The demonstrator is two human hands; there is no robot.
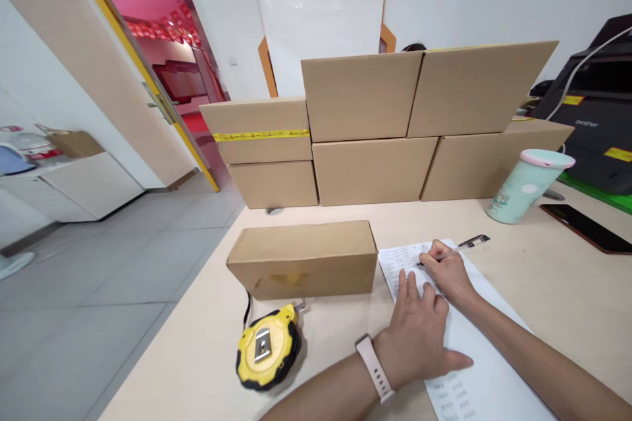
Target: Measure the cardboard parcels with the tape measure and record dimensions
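Observation:
My right hand [447, 271] is closed round a pen [471, 241], its tip down on a printed sheet of paper [486, 375] that lies on the beige table [538, 276]. Flat on the same sheet rests my left hand [419, 335], fingers stretched out, a pale watch strap on the wrist. Just left of the sheet lies a long closed cardboard box [303, 258]. A yellow and black tape measure [268, 346] sits in front of that box, near my left forearm.
Several cardboard boxes [372, 125] are stacked along the far side of the table, one with yellow measuring tape across it. At right stand a mint cup with a pink lid [526, 187], a dark phone [585, 228] and a black printer [597, 125]. An open door [118, 72] is at left.

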